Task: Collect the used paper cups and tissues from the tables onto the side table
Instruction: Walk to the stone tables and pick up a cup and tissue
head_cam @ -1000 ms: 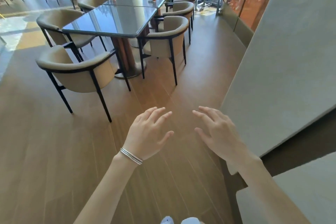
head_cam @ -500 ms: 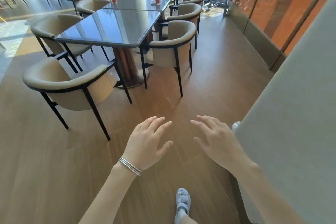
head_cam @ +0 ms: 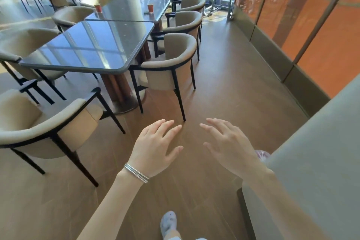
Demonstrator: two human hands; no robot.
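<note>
Two orange paper cups stand upright on the second dark table [head_cam: 128, 8]: one cup [head_cam: 98, 8] at its left edge, the other cup [head_cam: 150, 8] near its right edge. A small flat scrap, maybe a tissue [head_cam: 146, 13], lies beside the right cup. My left hand [head_cam: 155, 148], with silver bangles on the wrist, and my right hand [head_cam: 229, 145] hover over the wooden floor in front of me, fingers spread, holding nothing. Both hands are far short of the cups.
The nearest glossy table [head_cam: 91, 45] bears nothing, with beige armchairs around it; one chair [head_cam: 171, 64] juts into the aisle. A grey counter [head_cam: 319, 152] runs along my right, orange glass panels [head_cam: 303, 15] beyond it. A wooden-floor aisle [head_cam: 224, 76] leads ahead.
I have walked forward; the tables and chairs are nearer and the grey counter has slid back on my right. Both hands stay spread and empty. My foot has come into view.
</note>
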